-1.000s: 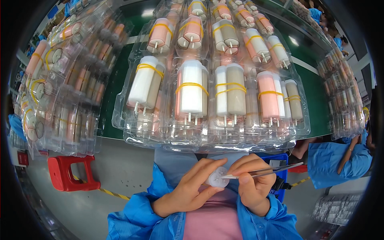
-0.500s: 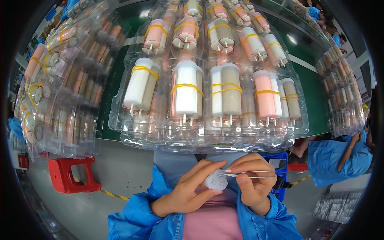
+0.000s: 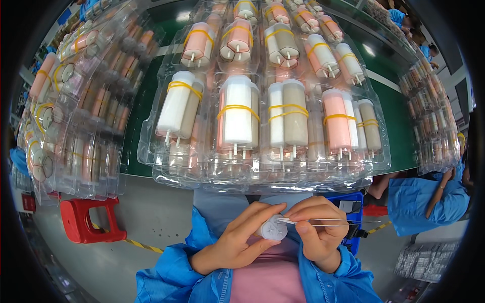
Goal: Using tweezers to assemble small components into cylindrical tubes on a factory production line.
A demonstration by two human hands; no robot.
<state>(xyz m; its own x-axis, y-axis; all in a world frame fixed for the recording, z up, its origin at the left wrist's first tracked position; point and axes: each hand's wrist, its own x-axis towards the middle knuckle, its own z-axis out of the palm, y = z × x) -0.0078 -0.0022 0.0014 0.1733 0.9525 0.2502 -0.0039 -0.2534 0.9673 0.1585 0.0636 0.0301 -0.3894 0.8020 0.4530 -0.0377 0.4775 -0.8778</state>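
Observation:
My left hand holds a small white round cap between thumb and fingers, close to my chest. In my right hand are thin metal tweezers, their tip touching the cap's top face. Just above my hands, clear plastic trays hold bundles of white, pink and beige cylinders bound with yellow rubber bands. Both my sleeves are blue.
More clear trays of cylinders are stacked at the left and at the far right on a green table. A red stool stands on the grey floor at lower left. A person in blue sits to the right.
The tweezers have levelled out and their tip now rests on the cap. My hands have stayed at the same spot by my chest.

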